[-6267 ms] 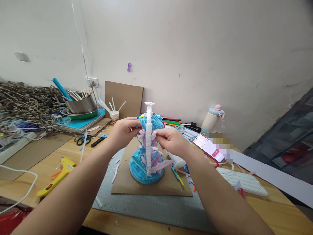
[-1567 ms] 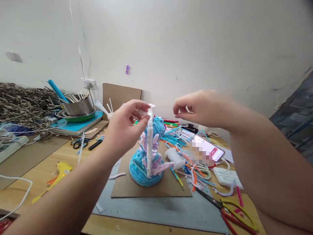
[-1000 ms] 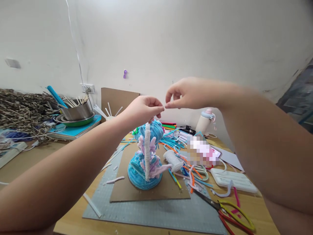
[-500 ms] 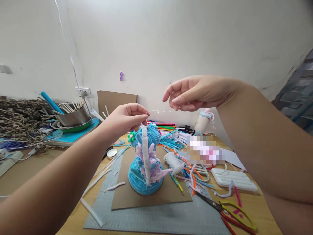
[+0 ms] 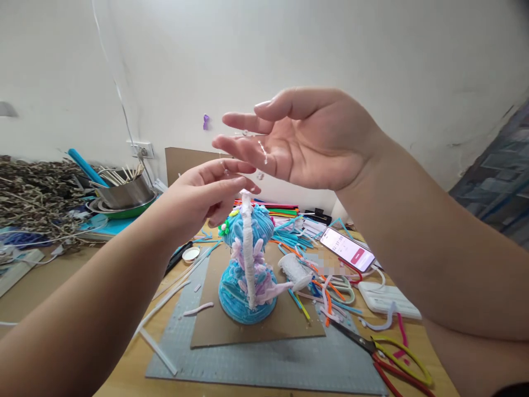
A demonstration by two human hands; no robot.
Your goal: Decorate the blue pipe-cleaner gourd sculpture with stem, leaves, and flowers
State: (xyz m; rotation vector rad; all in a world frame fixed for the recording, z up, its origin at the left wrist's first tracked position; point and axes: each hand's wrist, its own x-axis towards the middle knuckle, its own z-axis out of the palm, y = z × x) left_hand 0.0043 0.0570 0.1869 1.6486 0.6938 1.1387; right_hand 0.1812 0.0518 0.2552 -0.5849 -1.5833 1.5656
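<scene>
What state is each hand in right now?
Left hand: fingers loosely bent; whether it grips anything cannot be told.
Right hand: open, palm showing, clear beaded strand draped across its fingers.

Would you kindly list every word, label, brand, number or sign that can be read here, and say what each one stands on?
"02:37": the timer on the phone screen, slightly blurred; the digits after it are too unclear to read for certain.
Red button on that screen: any label is too small to read.
Cutting mat: faint markings, not legible.
No brand name can be made out.
</scene>
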